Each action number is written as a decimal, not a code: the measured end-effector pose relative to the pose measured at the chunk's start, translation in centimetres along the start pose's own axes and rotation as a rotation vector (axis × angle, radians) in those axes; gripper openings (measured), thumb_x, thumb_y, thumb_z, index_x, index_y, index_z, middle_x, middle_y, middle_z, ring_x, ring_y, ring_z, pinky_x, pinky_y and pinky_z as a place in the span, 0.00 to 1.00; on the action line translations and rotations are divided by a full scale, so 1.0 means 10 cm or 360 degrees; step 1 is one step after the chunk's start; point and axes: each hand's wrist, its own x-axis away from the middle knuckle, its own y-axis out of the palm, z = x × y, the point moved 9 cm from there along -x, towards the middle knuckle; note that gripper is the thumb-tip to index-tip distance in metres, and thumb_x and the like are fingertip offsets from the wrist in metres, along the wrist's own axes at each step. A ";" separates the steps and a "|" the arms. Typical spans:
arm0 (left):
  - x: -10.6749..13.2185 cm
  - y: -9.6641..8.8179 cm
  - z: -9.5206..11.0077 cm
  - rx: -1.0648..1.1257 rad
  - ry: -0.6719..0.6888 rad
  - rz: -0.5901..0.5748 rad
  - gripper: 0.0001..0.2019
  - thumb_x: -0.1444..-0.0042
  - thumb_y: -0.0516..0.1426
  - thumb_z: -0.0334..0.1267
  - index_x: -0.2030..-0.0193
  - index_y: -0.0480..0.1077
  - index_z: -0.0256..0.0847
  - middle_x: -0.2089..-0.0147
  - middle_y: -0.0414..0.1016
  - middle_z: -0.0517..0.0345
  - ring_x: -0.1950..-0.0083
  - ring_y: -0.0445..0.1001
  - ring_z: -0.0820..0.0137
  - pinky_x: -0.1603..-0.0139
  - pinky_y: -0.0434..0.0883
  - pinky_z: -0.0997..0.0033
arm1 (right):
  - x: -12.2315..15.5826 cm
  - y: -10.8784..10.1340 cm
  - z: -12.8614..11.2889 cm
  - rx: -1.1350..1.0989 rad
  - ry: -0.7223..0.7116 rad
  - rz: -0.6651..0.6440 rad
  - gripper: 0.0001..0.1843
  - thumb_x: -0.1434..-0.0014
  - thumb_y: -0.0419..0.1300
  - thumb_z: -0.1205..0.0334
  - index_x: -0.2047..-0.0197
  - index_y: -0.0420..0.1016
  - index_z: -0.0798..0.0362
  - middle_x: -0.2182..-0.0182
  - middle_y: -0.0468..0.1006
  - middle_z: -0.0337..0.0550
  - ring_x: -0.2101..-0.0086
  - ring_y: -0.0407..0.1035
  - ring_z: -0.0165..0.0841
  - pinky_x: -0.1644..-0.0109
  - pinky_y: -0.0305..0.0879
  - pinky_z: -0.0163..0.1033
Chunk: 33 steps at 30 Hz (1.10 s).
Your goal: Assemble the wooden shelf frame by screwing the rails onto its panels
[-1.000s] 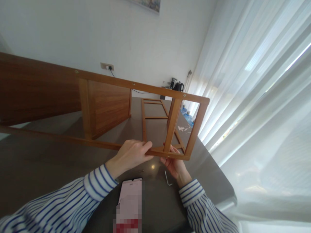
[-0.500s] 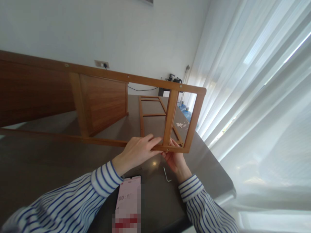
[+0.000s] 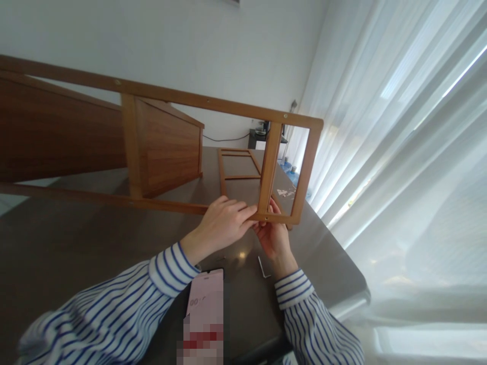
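Observation:
A long wooden frame [image 3: 243, 107] with crossbars is held up on edge across the view. My left hand [image 3: 226, 220] is closed around its lower rail, just left of the crossbar [image 3: 269, 167] near the right end. Close beside it, my right hand [image 3: 274, 243] reaches up from below, fingers curled against the same joint. Some of its fingertips go behind the rail, so anything small between them is hidden. Below the hands an L-shaped hex key [image 3: 262, 267] lies on the dark table [image 3: 323, 268].
A phone [image 3: 205, 289] showing a timer lies near my left cuff. Behind the held frame stands a brown wooden panel [image 3: 171, 152]. Another wooden frame [image 3: 242, 177] lies flat farther back, with white scraps [image 3: 284, 193] at the table's right edge. Sheer curtains [image 3: 380, 126] hang to the right.
The held frame appears higher in view, its left part most of all. Both hands have shifted slightly up with it, still at the same joint.

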 end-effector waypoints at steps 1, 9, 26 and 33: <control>0.00 -0.01 0.00 -0.0019 -0.0001 0.0009 0.14 0.37 0.51 0.43 0.48 0.70 0.42 0.65 0.75 0.54 0.64 0.73 0.66 0.63 0.61 0.64 | 0.00 0.01 0.00 0.0002 -0.0010 0.0004 0.13 0.43 0.60 0.60 0.53 0.71 0.45 0.79 0.67 0.29 0.79 0.62 0.24 0.69 0.68 0.32; 0.03 -0.16 -0.03 -0.0158 -0.0006 0.0084 0.17 0.37 0.51 0.45 0.46 0.69 0.41 0.66 0.73 0.53 0.64 0.71 0.63 0.65 0.61 0.64 | 0.05 0.14 -0.06 0.0024 -0.0111 0.0006 0.20 0.46 0.61 0.63 0.49 0.71 0.46 0.79 0.67 0.28 0.79 0.59 0.22 0.68 0.66 0.31; -0.02 -0.27 -0.12 -0.0079 -0.0170 0.0134 0.20 0.41 0.53 0.55 0.53 0.73 0.44 0.70 0.70 0.57 0.66 0.71 0.66 0.68 0.61 0.67 | 0.05 0.15 -0.02 -0.0007 -0.0198 0.0001 0.20 0.49 0.63 0.66 0.51 0.74 0.45 0.71 0.78 0.34 0.74 0.66 0.24 0.67 0.67 0.32; -0.07 -0.23 -0.12 0.0006 -0.0139 -0.0041 0.19 0.39 0.50 0.54 0.51 0.71 0.46 0.61 0.75 0.56 0.68 0.74 0.70 0.75 0.57 0.72 | 0.05 0.10 0.02 0.0096 -0.0157 0.0059 0.20 0.47 0.63 0.61 0.50 0.73 0.46 0.67 0.79 0.39 0.69 0.71 0.29 0.65 0.70 0.36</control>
